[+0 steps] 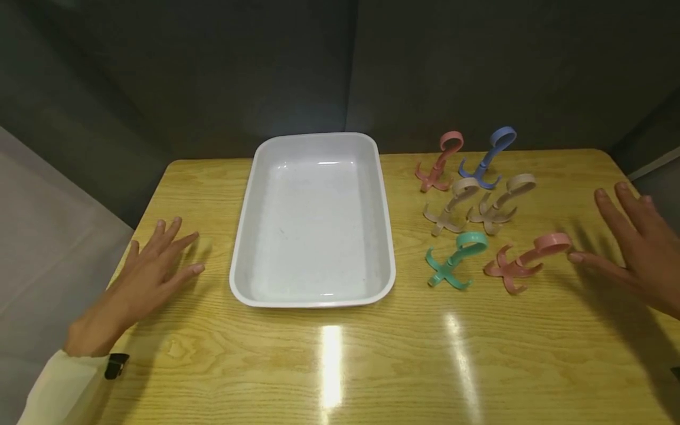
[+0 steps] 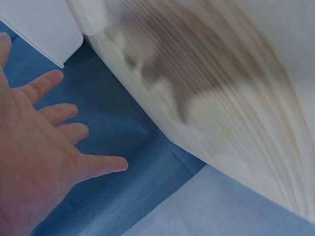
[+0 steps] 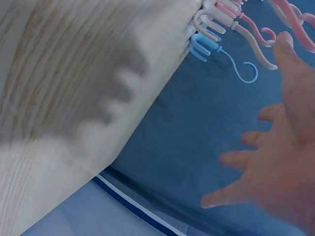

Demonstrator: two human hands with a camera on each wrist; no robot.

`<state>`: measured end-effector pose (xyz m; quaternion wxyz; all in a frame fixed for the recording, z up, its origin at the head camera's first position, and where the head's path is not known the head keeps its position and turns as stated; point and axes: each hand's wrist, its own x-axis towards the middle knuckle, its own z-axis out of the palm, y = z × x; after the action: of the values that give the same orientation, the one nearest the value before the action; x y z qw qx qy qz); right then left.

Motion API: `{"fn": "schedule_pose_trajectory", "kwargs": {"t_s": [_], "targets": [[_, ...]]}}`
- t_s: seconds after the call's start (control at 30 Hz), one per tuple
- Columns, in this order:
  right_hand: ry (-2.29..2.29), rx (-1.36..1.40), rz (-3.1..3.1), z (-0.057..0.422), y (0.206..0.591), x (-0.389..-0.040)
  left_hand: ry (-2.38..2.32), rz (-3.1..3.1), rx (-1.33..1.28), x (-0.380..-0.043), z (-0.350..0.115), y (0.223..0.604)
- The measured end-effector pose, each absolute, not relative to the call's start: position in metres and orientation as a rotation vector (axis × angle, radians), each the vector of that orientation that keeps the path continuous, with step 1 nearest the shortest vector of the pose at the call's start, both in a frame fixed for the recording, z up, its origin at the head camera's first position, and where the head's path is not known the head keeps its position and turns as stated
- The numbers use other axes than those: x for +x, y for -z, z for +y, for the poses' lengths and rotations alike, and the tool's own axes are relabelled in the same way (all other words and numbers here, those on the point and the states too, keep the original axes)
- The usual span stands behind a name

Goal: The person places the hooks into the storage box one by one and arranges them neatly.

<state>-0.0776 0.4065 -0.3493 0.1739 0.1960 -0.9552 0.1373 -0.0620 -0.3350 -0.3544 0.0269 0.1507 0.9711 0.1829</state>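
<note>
My left hand [image 1: 151,271] hovers over the table's left side with fingers spread, holding nothing. Fingers apart, my right hand [image 1: 645,254] is above the right side, its thumb tip close to a pink multi-prong hook [image 1: 512,268]. Left of that one is a green hook [image 1: 448,265]. Two beige hooks [image 1: 443,218] [image 1: 494,212] stand behind them. At the back are a darker pink hook [image 1: 437,171] and a blue hook [image 1: 484,168]. Each has a curled top and several curved prongs on the table. In the right wrist view the blue hook [image 3: 206,46] shows near the hand.
A white rectangular tray [image 1: 313,304] lies left of the hooks, between the hands. The wooden table [image 1: 255,366] carries bright light reflections at the front. Dark curtain [image 1: 265,71] hangs right behind the table's back edge, and pale cloth [image 1: 48,236] is at the left.
</note>
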Motion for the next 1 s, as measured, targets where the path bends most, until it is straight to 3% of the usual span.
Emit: {"fn": "schedule_pose_trajectory", "kwargs": {"t_s": [0.37,0.7,1.0], "targets": [[-0.362,0.53,-2.819,0.388,0.329,-0.07,-0.776,3.003,0.579,-0.05,-0.319,0.353],[-0.561,0.765,-2.68,0.383,0.326,-0.073,-0.954,2.825,0.447,-0.037,-0.301,0.351],[-0.619,0.816,-2.646,0.375,0.322,-0.069,-1.084,2.723,0.311,-0.03,-0.285,0.345]]}}
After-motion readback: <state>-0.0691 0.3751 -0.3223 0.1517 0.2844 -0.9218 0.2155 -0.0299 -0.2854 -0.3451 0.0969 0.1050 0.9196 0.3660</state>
